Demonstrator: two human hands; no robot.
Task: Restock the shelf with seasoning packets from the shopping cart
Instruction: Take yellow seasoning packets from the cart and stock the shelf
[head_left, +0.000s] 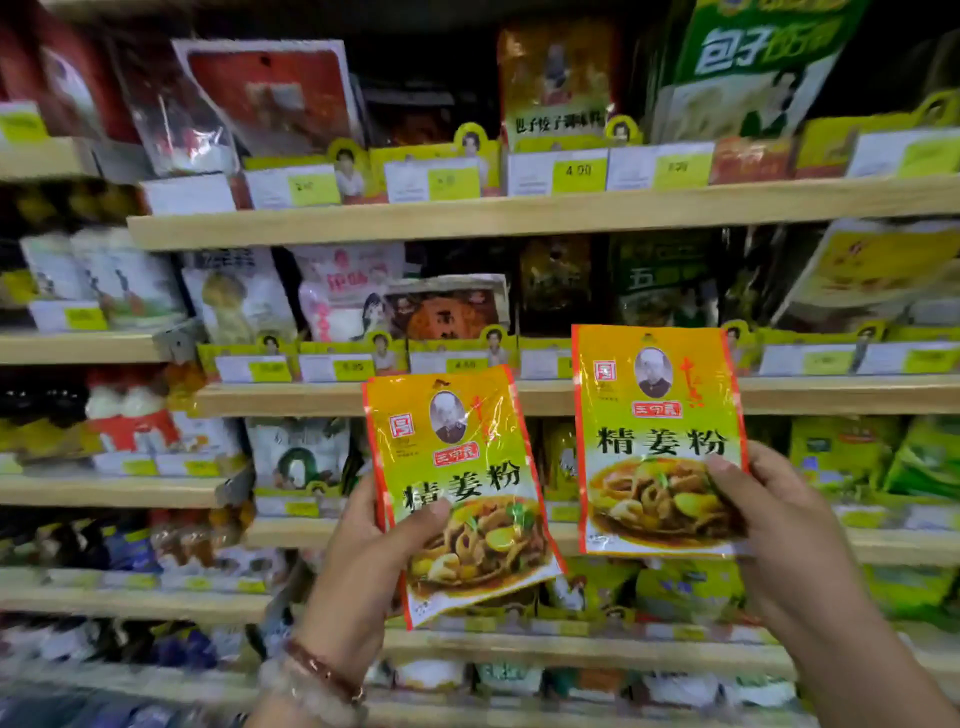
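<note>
- While both hands were raised before the wooden shelf (519, 218), each held one seasoning packet, below its plank.
- The left hand (363, 551) pinched the left packet (457, 488) at its lower left edge, thumb on the face and fingers behind; the packet tilted slightly.
- The right hand (769, 519) pinched the right packet (660, 441) at its lower right edge, and the packet stood upright, just beside the other.
- Both packets were flat, rectangular, glossy orange-yellow film pouches that caught glare.
- They looked light, limp and somewhat slick; a grip across a sealed edge would probably hold best, since the film could bend or slide.
- The shelf's planks looked like pale, smooth wood, fronted by yellow price tags (579, 174).
</note>
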